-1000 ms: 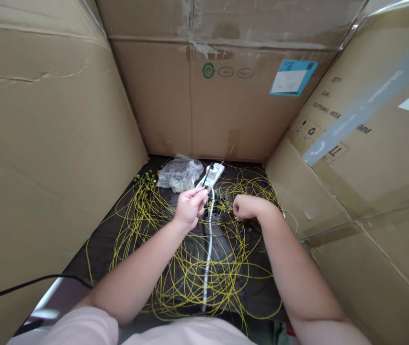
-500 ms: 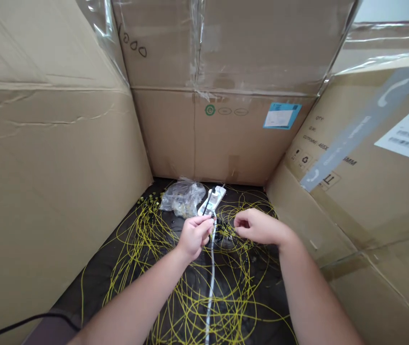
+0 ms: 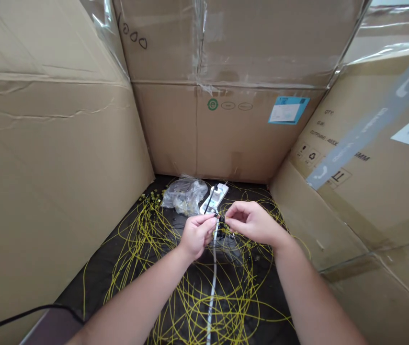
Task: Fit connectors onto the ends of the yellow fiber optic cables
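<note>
My left hand (image 3: 196,233) pinches the end of a thin cable with a small dark connector, just above the dark surface. My right hand (image 3: 250,221) has come up against it, fingers pinched on a small part I cannot make out at the same spot. Under both hands lies a tangle of thin yellow fibre cables (image 3: 176,287). A white power strip (image 3: 216,197) lies behind the hands, its white cord (image 3: 212,287) running toward me. A crumpled clear plastic bag (image 3: 185,195) holding small parts sits left of the strip.
Tall cardboard boxes wall the space: one on the left (image 3: 46,167), one behind (image 3: 226,120) with a blue-edged label (image 3: 288,109), one on the right (image 3: 369,191). A black cable (image 3: 25,316) crosses the lower left corner.
The view tilted upward, then steadied. My right hand rose from the cables and moved left until its fingertips met my left hand's. My left hand kept its pinch.
</note>
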